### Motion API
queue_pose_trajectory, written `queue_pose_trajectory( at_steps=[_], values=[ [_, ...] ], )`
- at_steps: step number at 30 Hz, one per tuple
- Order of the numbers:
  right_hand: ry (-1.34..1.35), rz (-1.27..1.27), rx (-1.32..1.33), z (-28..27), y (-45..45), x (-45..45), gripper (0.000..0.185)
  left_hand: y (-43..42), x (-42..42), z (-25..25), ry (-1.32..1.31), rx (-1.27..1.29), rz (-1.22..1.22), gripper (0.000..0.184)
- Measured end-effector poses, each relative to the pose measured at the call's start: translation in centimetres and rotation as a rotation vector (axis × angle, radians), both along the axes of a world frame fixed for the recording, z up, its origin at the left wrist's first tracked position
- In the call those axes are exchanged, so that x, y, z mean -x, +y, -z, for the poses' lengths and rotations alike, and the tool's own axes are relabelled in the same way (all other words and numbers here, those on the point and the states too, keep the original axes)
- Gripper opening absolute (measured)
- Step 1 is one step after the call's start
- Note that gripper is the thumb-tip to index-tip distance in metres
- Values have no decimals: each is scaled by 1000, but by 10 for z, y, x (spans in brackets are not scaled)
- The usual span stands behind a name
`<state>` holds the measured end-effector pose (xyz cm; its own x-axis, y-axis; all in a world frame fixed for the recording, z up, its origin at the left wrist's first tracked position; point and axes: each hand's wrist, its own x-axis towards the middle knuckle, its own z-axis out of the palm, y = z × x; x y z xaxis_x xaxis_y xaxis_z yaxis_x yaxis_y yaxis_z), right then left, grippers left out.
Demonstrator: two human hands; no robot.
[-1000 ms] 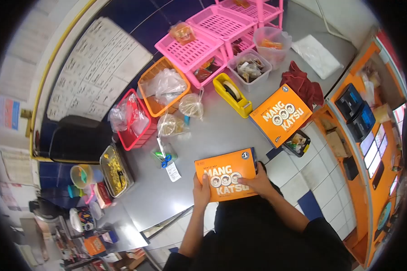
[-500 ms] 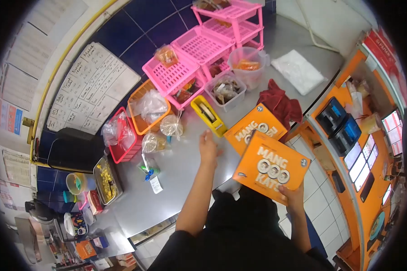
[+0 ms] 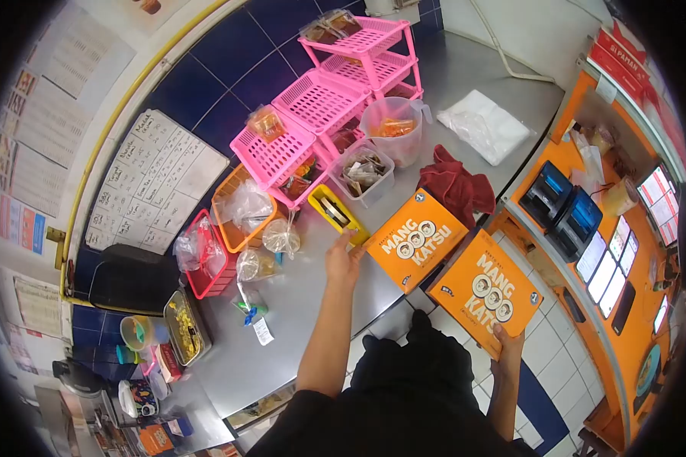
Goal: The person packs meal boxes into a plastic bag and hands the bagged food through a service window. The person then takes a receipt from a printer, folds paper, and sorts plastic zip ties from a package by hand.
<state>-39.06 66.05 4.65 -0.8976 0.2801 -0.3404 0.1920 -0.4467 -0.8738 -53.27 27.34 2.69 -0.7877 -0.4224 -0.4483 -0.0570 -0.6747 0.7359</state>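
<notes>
My right hand point(image 3: 508, 352) grips the lower right corner of an orange takeaway box point(image 3: 484, 286) printed "Mang Katsu", holding it over the floor beside the counter. A second matching orange box point(image 3: 417, 241) lies at the counter's edge, to the left of the held one. My left hand point(image 3: 344, 257) is at the near end of a yellow tape dispenser point(image 3: 329, 211), its fingers curled. Whatever may be between those fingertips is too small to make out. Just left of the second box sits the dispenser, with a roll of tape inside.
Behind the dispenser are a clear tub of sachets point(image 3: 364, 174), a plastic jug point(image 3: 392, 133) and pink tiered baskets point(image 3: 320, 99). A dark red cloth point(image 3: 456, 183) touches the back of the second box. An orange shelf with card terminals point(image 3: 549, 194) and tablets stands on the right.
My left hand has come up against the end of the tape dispenser. The held box has moved right and down, uncovering the other box. The whole view has shifted slightly.
</notes>
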Motion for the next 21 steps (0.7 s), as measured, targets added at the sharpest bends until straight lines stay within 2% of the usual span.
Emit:
queue_pose_trajectory(
  at_steps=[1, 3, 4, 6, 7, 8, 9, 10, 12, 14, 16, 18, 19, 21],
  values=[
    [-14, -21, 18, 0, 0, 1, 55, 6, -3, 16, -9, 0, -2, 21],
    [-33, -56, 30, -11, -5, 9, 53, 17, -7, 36, -69, 661, 2, 20],
    [-69, -74, 58, -25, -11, 12, 50, 14, -10, 39, -79, 654, -7, 20],
    [-104, -96, 78, -37, -19, 22, 48, 9, -7, 22, -361, 1412, 89, 29],
    [-132, -108, 190, -36, -21, 24, 49, 4, -9, 20, -365, 1405, 92, 29],
    [-162, -117, 303, -36, -23, 24, 49, -3, -13, 22, -494, 1448, 202, 27],
    [-163, -115, 300, -37, -27, 24, 49, -7, -16, 17, -618, 1488, 314, 25],
    [-172, -117, 355, -39, -34, 28, 49, -8, -20, 12, -604, 1491, 317, 25],
    [-161, -140, 410, -38, -46, 37, 46, 12, -43, -34, -373, 984, 288, 21],
    [-170, -114, 429, -35, -59, 39, 46, 38, -68, -66, -6, 823, 492, 16],
    [-162, -170, 440, -51, -74, 47, 45, 76, -94, -114, 168, 608, 730, 17],
    [-170, -211, 481, -55, -82, 50, 45, 102, -105, -150, 158, 597, 872, 21],
    [-182, -238, 535, -57, -86, 51, 44, 108, -105, -148, 156, 595, 851, 21],
    [-174, -280, 522, -62, -95, 50, 44, 117, -102, -146, 4, 991, 774, 26]
  ],
)
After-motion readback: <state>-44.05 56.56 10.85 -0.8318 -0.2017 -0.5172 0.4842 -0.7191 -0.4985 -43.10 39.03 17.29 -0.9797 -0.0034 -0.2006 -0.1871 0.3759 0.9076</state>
